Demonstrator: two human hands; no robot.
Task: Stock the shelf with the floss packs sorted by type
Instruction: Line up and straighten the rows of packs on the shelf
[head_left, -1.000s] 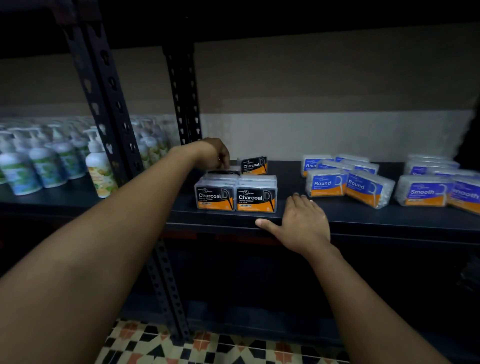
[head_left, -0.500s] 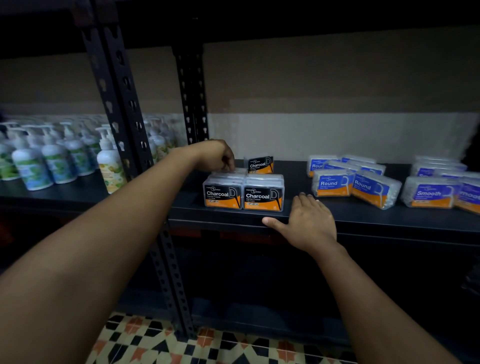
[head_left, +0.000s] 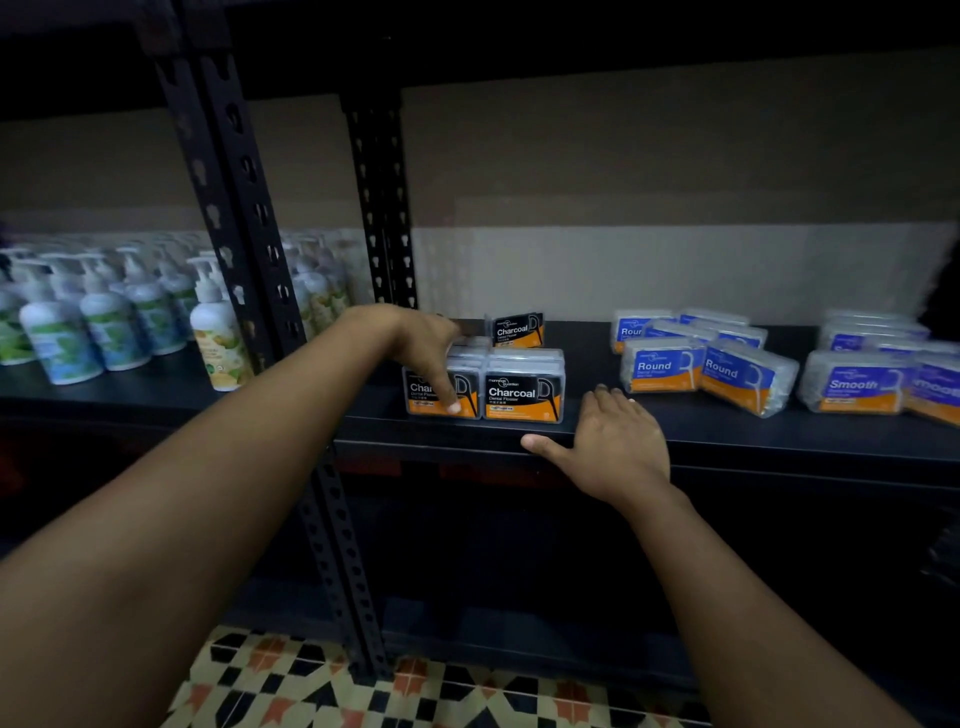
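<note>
Black-and-orange Charcoal floss packs stand in a group on the dark shelf (head_left: 727, 434): a left front pack (head_left: 418, 391), a right front pack (head_left: 522, 395) and one upright behind them (head_left: 517, 330). My left hand (head_left: 415, 338) lies over the left front pack, with the thumb down its front face and the fingers over its top. My right hand (head_left: 618, 447) rests flat on the shelf's front edge, just right of the Charcoal packs, and holds nothing. Blue Round packs (head_left: 660, 369) sit further right. Blue Smooth packs (head_left: 857, 387) are at the far right.
Pump bottles of soap (head_left: 98, 322) fill the neighbouring shelf on the left, beyond the black perforated upright (head_left: 249, 249). A second upright (head_left: 382, 208) stands at the back. A lower shelf (head_left: 519, 634) lies in shadow, with patterned floor tiles (head_left: 415, 691) beneath.
My left hand has come forward from the back of the Charcoal group onto the left front pack. The right hand stays on the shelf edge.
</note>
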